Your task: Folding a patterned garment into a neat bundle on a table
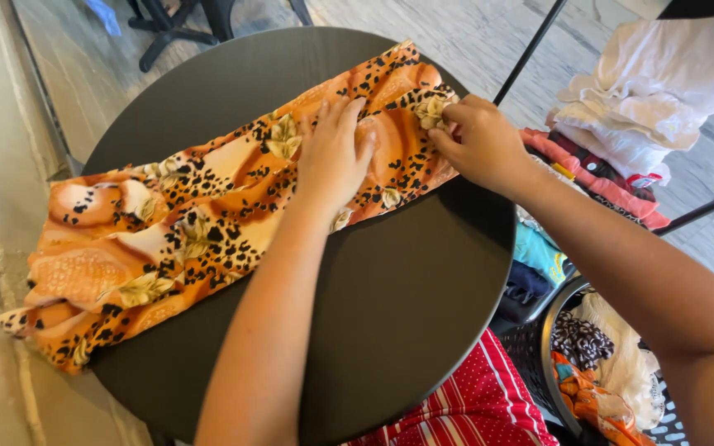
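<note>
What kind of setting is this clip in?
Probably a home or small laundry spot: an orange patterned garment lies on a round black table, beside a basket of clothes and stacked clothing.

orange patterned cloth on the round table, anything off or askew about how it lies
The orange patterned cloth lies slantwise across the round black table, and its far left end hangs past the rim. The left hand presses it flat; the right hand pinches its right edge. No tear or stain shows.
</note>
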